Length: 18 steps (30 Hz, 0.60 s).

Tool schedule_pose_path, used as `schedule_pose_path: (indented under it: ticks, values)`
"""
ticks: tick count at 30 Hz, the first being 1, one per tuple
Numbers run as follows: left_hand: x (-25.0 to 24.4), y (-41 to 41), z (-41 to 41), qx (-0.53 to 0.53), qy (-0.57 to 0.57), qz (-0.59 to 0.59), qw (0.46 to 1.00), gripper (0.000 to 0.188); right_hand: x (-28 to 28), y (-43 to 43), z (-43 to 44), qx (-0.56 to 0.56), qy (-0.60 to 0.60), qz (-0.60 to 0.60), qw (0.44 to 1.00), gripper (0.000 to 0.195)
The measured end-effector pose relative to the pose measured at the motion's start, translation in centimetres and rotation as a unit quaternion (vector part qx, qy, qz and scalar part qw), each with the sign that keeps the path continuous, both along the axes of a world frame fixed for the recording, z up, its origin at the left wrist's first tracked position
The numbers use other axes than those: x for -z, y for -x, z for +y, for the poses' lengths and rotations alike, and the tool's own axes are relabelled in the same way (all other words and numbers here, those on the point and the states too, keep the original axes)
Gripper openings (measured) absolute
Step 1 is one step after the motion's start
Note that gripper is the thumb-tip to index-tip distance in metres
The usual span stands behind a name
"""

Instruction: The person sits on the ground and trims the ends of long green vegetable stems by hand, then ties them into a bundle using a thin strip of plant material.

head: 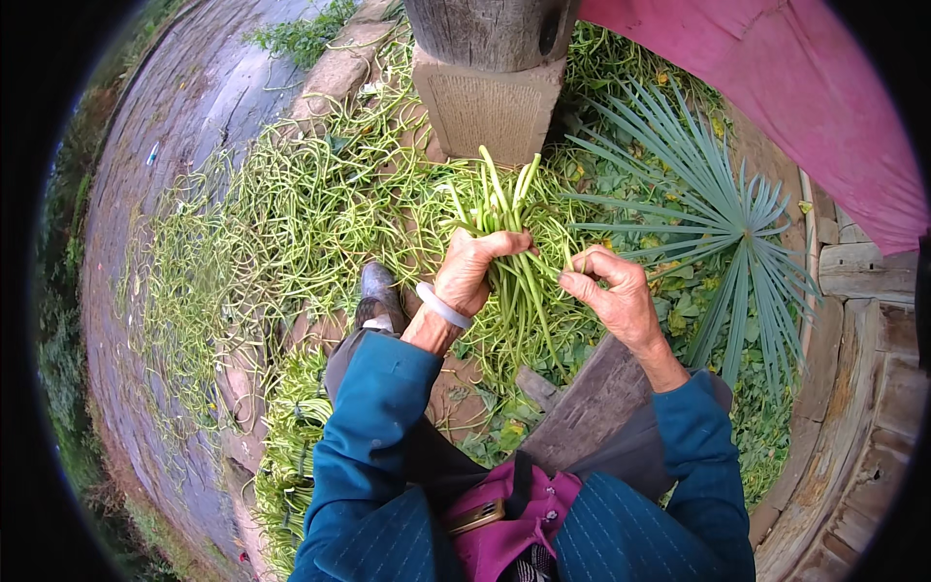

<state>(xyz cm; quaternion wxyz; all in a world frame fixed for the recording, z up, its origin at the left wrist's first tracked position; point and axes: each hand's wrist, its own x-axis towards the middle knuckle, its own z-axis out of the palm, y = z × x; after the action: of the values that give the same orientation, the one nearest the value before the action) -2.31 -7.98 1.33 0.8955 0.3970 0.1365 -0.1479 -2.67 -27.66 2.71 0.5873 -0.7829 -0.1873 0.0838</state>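
My left hand (pixel 473 273), with a pale bracelet at the wrist, is closed around a bundle of green yardlong beans (pixel 502 200). The bean ends fan out above the fist and the long tails hang below it. Just right of the bundle, my right hand (pixel 617 295) pinches a thin green strand between thumb and forefinger; whether it is a bean or a leaf strip I cannot tell. A heap of loose yardlong beans (pixel 313 211) spreads over the ground beneath and to the left. Beside my left leg lie tied bean bundles (pixel 294 444).
A fan-shaped palm leaf (pixel 745 233) lies at right over green leaves (pixel 680 313). Ahead stands a wooden post (pixel 491 33) on a stone base (pixel 487 109). A wooden bench (pixel 593 400) lies between my legs. Pink cloth (pixel 785 94) hangs upper right, above a plank wall (pixel 865 364).
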Motion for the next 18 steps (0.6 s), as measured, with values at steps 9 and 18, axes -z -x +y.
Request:
schedule_pose_path:
  ticks: [9,18]
  values:
    - [1.1,-0.9,2.0,-0.061,0.064,-0.006,0.996,0.016,-0.7,-0.4,-1.0,0.001,-0.069,0.129,0.989,0.015]
    - [-0.1,-1.3,2.4,-0.087,-0.143,-0.011,0.986,0.022,-1.8,-1.8,-2.7,0.136,-0.063,0.052,0.987,0.022]
